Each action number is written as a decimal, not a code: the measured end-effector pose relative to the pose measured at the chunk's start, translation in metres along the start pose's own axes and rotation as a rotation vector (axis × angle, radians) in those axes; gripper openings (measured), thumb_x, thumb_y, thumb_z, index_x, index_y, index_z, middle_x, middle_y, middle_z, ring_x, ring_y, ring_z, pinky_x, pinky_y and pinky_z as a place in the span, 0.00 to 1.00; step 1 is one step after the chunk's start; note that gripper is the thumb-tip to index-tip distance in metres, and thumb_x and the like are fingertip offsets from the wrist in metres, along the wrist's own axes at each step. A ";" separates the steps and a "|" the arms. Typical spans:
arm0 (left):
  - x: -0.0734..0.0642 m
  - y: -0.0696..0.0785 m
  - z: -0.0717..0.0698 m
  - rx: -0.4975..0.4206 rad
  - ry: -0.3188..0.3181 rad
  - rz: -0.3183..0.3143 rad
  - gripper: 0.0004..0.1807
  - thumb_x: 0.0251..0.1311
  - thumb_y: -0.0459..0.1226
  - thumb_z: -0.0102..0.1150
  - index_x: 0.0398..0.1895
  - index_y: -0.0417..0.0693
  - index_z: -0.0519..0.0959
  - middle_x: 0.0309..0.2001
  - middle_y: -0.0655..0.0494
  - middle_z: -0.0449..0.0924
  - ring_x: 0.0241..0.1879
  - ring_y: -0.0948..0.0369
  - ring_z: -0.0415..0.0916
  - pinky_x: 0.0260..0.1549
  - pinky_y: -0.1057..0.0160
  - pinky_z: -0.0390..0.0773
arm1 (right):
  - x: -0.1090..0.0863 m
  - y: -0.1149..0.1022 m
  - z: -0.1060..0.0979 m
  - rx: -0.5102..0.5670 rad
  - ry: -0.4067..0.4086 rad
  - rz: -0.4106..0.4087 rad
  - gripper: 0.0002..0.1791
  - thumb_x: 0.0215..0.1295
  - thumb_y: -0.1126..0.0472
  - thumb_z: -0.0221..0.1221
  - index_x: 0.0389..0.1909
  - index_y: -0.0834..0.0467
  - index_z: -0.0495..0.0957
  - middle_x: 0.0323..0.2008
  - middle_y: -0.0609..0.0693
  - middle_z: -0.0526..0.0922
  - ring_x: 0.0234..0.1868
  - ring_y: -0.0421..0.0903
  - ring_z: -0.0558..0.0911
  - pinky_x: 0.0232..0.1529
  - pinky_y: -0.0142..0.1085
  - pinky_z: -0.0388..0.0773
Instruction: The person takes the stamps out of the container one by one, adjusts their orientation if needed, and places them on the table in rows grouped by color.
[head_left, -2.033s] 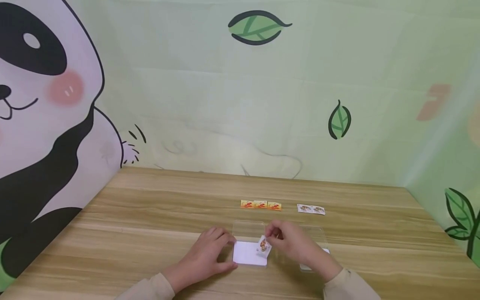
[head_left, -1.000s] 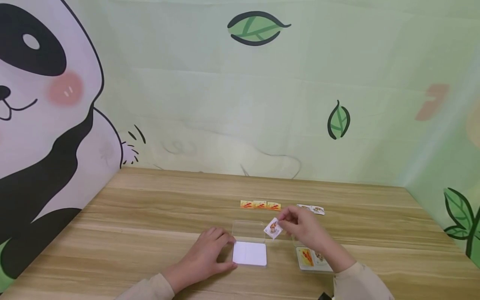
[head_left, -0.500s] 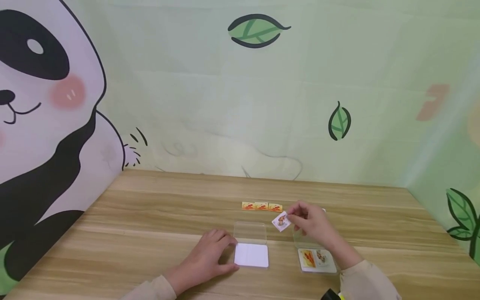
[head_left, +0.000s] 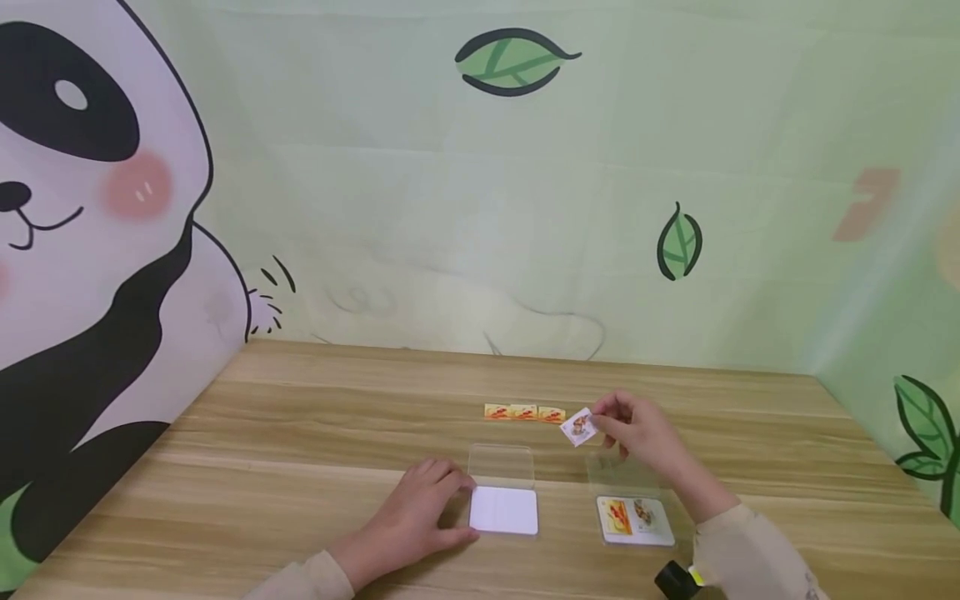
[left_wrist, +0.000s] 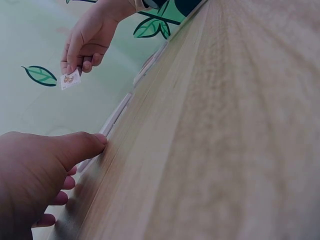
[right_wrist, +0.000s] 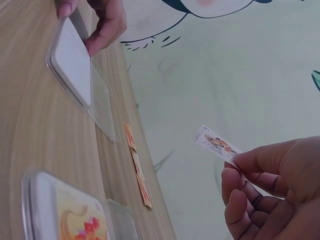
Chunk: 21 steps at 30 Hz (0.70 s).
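My right hand (head_left: 637, 429) pinches a small white postage stamp (head_left: 577, 427) by its edge, above the table. The stamp's printed figure and small lettering show in the right wrist view. My left hand (head_left: 416, 512) holds the left edge of a clear plastic case (head_left: 501, 465) between thumb and forefinger. A white insert (head_left: 504, 510) with a bare face lies in that open-lidded case. Right of it stands a second clear case (head_left: 622, 475), lid back, with an orange-yellow stamp (head_left: 618, 517) and a white figure stamp (head_left: 645, 517) side by side on its white insert.
Three yellow-and-red stamps (head_left: 523, 412) lie in a row behind the left case on the wooden table (head_left: 337, 417). A black object with a yellow strip (head_left: 678, 579) is at my right wrist. A printed wall cloth (head_left: 375, 208) rises at the table's back.
My right hand has carried the stamp from over the left case back and to the right, and now covers where two white stamps lay. My left hand stays at the left case.
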<state>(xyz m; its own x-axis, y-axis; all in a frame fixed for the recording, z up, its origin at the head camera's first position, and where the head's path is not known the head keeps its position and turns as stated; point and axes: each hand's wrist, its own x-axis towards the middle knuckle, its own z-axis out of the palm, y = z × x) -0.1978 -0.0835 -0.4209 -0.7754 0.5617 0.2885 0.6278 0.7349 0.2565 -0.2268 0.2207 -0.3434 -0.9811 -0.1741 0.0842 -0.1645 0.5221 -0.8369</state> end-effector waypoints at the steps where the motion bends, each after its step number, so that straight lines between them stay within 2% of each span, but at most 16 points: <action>1: 0.000 0.000 0.000 -0.001 0.002 0.001 0.25 0.49 0.53 0.69 0.46 0.50 0.78 0.46 0.59 0.76 0.51 0.58 0.71 0.55 0.53 0.71 | 0.000 0.000 -0.001 -0.008 0.006 0.004 0.08 0.68 0.67 0.53 0.42 0.68 0.73 0.28 0.51 0.76 0.25 0.41 0.74 0.21 0.30 0.72; 9: -0.001 -0.001 0.001 -0.002 0.016 0.006 0.24 0.49 0.52 0.69 0.46 0.50 0.78 0.46 0.59 0.76 0.51 0.59 0.71 0.55 0.53 0.72 | 0.005 0.003 -0.010 -0.046 0.040 0.030 0.08 0.68 0.67 0.53 0.42 0.68 0.73 0.26 0.50 0.76 0.26 0.42 0.74 0.21 0.30 0.72; 21: 0.000 0.001 -0.001 -0.006 0.009 0.005 0.24 0.49 0.52 0.69 0.46 0.49 0.79 0.45 0.59 0.76 0.50 0.59 0.71 0.55 0.53 0.71 | 0.010 0.014 -0.020 -0.034 0.097 0.068 0.10 0.67 0.67 0.55 0.44 0.70 0.73 0.25 0.51 0.77 0.24 0.40 0.74 0.20 0.31 0.71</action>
<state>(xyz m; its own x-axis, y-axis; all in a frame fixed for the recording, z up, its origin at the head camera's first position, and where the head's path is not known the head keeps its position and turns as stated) -0.1973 -0.0833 -0.4194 -0.7717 0.5619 0.2980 0.6320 0.7298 0.2607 -0.2405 0.2434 -0.3434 -0.9951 -0.0565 0.0810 -0.0988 0.5585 -0.8236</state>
